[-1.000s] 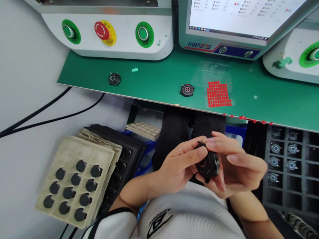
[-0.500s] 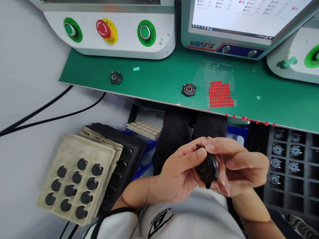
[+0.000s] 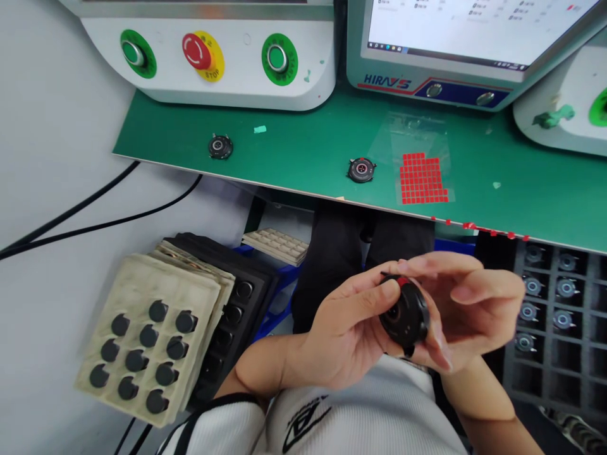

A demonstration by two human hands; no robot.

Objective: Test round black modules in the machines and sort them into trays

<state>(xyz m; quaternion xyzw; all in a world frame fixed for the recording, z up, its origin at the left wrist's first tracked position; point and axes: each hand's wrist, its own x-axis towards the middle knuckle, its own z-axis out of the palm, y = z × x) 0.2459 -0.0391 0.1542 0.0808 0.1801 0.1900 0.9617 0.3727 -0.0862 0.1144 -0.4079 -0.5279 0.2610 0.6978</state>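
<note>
In front of my shirt, my left hand (image 3: 348, 328) grips a round black smartwatch body (image 3: 403, 319), thumb across its face and fingers underneath. A red sticker shows on the rim near that thumb. My right hand (image 3: 478, 309) is curled at the right side of the smartwatch body, its lower fingers against the edge. The index finger and thumb of that hand are lifted off the top. On the green bench, a second smartwatch body (image 3: 361, 169) with a red mark lies beside a sheet of red square stickers (image 3: 422, 180). Another smartwatch body (image 3: 220, 146) lies further left.
A pale tray (image 3: 190, 284) with black round parts tops a stack at lower left. At right, a dark compartment tray (image 3: 545, 370) holds several watch bodies. Red stickers (image 3: 469, 225) line the bench edge (image 3: 284, 189). Behind stand a button panel (image 3: 237, 95) and a monitor (image 3: 446, 38).
My right fingertips have come away from the top of the smartwatch body and shifted right. The body has turned up, and the red sticker on its rim is now visible.
</note>
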